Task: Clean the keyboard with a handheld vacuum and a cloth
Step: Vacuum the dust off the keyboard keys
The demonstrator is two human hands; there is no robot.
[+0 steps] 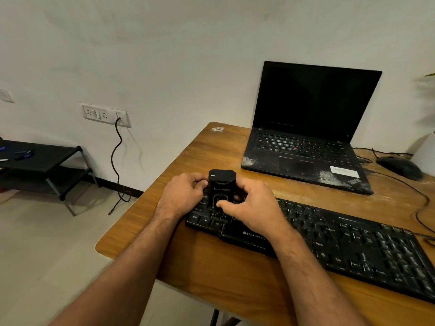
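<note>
A black full-size keyboard (341,243) lies across the wooden desk (211,267), running from centre to lower right. A small black handheld vacuum (221,184) stands on the keyboard's left end. My left hand (182,195) grips the vacuum's left side. My right hand (249,204) wraps its right side, with the thumb pressed on the oval panel on its front. The keys under the vacuum and both hands are hidden. No cloth is in view.
An open black laptop (306,142), dusty on its palm rest, sits behind the keyboard. A black mouse (400,168) and its cables lie at the right. A wall socket (106,115) with a hanging black cable and a low black shelf (42,165) are at the left.
</note>
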